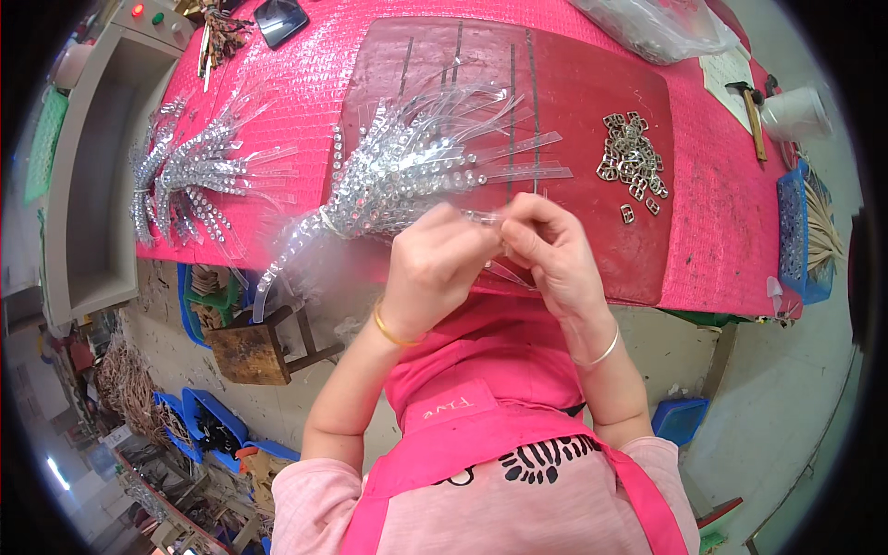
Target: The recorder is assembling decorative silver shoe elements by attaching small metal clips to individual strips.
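My left hand (437,259) is closed in a pinch on a clear rhinestone strap (478,216) in front of my apron. Its fingertips meet those of my right hand (552,248), which pinches at the same spot. Whatever lies between the right fingertips is too small and covered to make out. Just beyond my left hand lies a tied bundle of clear straps (388,180) set with shiny stones, its loose ends fanning right. A pile of small silver buckles (633,157) rests on the dark red mat (592,92), beyond my right hand.
More tied strap bundles (190,171) lie at the left on the pink table cover (296,102). A phone (280,20) is at the far left. A hammer (751,120), a white cup (795,116) and a blue basket (803,236) stand right. A wooden stool (250,353) sits below the table.
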The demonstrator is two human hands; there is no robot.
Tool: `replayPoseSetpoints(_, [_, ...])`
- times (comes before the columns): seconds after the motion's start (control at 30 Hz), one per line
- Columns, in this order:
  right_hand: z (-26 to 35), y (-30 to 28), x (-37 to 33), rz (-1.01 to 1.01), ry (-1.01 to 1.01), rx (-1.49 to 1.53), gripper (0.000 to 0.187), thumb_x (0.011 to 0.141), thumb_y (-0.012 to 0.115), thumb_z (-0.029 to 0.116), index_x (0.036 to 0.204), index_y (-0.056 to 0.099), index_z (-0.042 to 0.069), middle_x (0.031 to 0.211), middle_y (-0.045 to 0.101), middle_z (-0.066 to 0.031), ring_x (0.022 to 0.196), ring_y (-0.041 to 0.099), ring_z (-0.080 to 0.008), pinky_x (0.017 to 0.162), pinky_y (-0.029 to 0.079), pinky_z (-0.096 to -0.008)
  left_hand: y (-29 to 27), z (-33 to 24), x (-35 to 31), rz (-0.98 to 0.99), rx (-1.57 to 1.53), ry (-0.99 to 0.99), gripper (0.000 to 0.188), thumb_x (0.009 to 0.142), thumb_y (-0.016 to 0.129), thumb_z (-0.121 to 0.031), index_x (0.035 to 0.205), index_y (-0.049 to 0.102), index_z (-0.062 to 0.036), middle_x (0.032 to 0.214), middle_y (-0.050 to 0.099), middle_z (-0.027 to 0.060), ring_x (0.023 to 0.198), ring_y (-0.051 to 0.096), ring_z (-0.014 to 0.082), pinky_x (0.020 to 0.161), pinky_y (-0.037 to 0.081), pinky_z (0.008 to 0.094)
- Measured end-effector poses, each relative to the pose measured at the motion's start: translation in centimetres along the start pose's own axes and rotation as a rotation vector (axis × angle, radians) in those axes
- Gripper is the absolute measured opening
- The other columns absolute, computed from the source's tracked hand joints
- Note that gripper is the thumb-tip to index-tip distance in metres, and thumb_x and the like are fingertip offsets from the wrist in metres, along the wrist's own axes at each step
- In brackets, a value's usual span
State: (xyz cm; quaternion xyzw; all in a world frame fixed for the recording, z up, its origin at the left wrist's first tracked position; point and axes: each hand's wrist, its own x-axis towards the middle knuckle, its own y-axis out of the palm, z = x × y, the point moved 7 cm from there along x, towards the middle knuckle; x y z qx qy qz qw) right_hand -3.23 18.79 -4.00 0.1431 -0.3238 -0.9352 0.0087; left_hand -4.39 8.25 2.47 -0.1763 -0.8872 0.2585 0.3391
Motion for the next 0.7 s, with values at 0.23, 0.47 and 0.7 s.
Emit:
replayPoseSetpoints(0.23, [7.9,-3.0,0.9,-0.316,-0.572,-1.307,0.010,0.074,0.062,0.004,0.080,0.055,0.001,0.072,0.050,-0.0035,0.066,0.047,-0.0166,0.062,0.039,-0.0275,1.0,-0.7,-0.8,0.296,0.019,0.156,0.008,0.064,0.064,-0.008,0.070,0.059,-0.0084,0.075,0.060,0.0021,0.080,0.052,0.0238,0.071,0.041,0.0367])
replayPoseSetpoints(0.47, [6.6,-4.2,0.0,-0.203,-0.391,-1.448,0.011,0.073,0.060,0.003,0.078,0.051,0.000,0.073,0.050,-0.0095,0.070,0.051,-0.0223,0.064,0.040,-0.0331,2.1,0.9,-0.2,0.263,0.150,-0.136,0.012,0.073,0.060,-0.013,0.074,0.055,-0.0028,0.095,0.053,0.0115,0.057,0.055,0.0259,0.060,0.046,0.0350])
replayPoseSetpoints(0.7, [4.9,-4.0,-5.3,-0.060,-0.080,-0.927,0.007,0.076,0.059,0.000,0.083,0.057,0.000,0.072,0.057,-0.0040,0.066,0.056,-0.0100,0.059,0.045,-0.0215,3.4,0.9,0.0,0.101,0.227,0.013,0.008,0.066,0.064,-0.007,0.072,0.059,-0.0083,0.075,0.058,0.0019,0.064,0.055,0.0212,0.059,0.041,0.0297])
